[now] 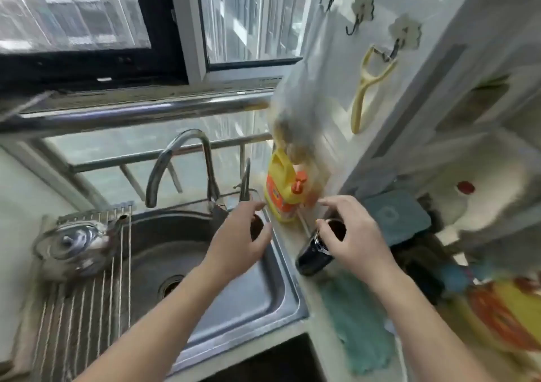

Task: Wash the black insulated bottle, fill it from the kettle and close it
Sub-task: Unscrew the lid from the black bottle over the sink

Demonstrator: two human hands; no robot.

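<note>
1. The insulated bottle (311, 254) held by the right hand (355, 236) was glossy black, with a brownish dark inside its mouth.
2. The lid (257, 225) in the left hand (237, 236) was dark, brown to black; blur hid any pattern.
3. The detergent bottle (282, 188) was yellow, with an orange label and an orange cap.
4. The cloth (357, 323) on the pale worktop (317, 332) was teal-green and ribbed; the pad (395, 217) beyond it was a duller blue-teal.
5. The kettle (73, 242), sink (263, 293) and tap (175, 159) were silver-grey steel.
6. The rack (87, 308) showed parallel steel rods.
7. The peeler (367, 88) was pale yellow against a white wall.
8. The window frame (158, 30) was black.
</note>
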